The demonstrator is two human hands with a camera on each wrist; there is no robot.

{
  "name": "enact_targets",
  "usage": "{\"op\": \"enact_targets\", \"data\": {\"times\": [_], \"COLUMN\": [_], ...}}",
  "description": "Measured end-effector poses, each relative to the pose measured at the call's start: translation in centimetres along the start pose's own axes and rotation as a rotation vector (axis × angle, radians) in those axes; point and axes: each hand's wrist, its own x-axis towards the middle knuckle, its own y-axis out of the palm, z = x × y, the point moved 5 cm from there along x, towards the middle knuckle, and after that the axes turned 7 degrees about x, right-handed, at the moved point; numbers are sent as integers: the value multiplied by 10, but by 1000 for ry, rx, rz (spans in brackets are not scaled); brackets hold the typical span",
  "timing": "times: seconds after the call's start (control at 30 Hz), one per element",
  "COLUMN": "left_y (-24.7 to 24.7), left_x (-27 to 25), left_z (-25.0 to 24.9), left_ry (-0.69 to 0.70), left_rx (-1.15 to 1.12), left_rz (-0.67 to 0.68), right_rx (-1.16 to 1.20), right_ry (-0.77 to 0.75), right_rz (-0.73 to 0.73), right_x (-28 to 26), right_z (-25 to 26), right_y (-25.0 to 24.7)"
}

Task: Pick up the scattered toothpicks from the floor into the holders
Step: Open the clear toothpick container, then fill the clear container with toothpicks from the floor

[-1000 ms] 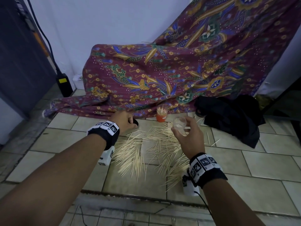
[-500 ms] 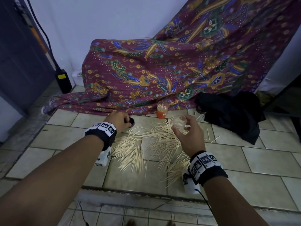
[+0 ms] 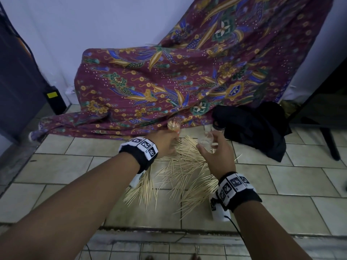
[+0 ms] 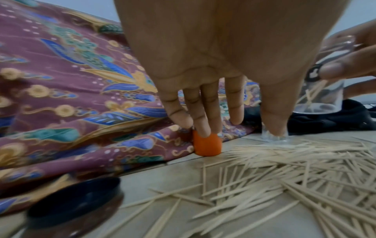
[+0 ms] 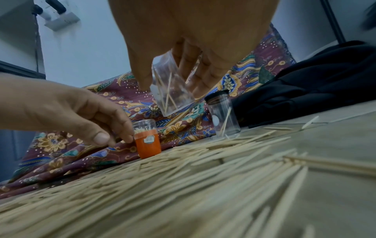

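Many wooden toothpicks point(image 3: 180, 171) lie scattered over the floor tiles point(image 3: 62, 166). An orange holder point(image 3: 173, 126) full of toothpicks stands at the edge of the patterned cloth. My left hand point(image 3: 166, 141) reaches it with straight fingers, and the fingertips point(image 4: 201, 128) touch its upper side without closing round it. Just to the right, my right hand point(image 3: 214, 152) grips a clear holder point(image 5: 173, 90) above the floor, tilted, with a few toothpicks inside. A third holder, a clear jar with a black collar point(image 5: 222, 116), stands by the black cloth and holds one or two toothpicks.
A black lid point(image 4: 75, 202) lies on the tiles to the left of the orange holder. The batik cloth point(image 3: 169, 87) drapes down behind, with a heap of black fabric point(image 3: 259, 128) at the right. A black power adapter point(image 3: 54, 100) stands at the wall, a dark furniture leg point(image 3: 330, 145) further right.
My left hand has left the black lid and moved right to the orange holder. The right hand has stayed up with the clear holder, shifting a little forward.
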Motion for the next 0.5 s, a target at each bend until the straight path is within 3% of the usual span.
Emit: {"op": "enact_targets", "data": {"times": [0.23,0.5], "left_y": [24,26], "left_x": [30,40], "left_z": [-43,-54], "left_ry": [107,159], "left_rx": [170,287], "left_rz": [146,97], "right_rx": [36,26], "right_ry": [28,12], "right_rz": [1,-22], "right_x": [5,8], "right_z": [-13,-16], "right_y": [-4,-7]}}
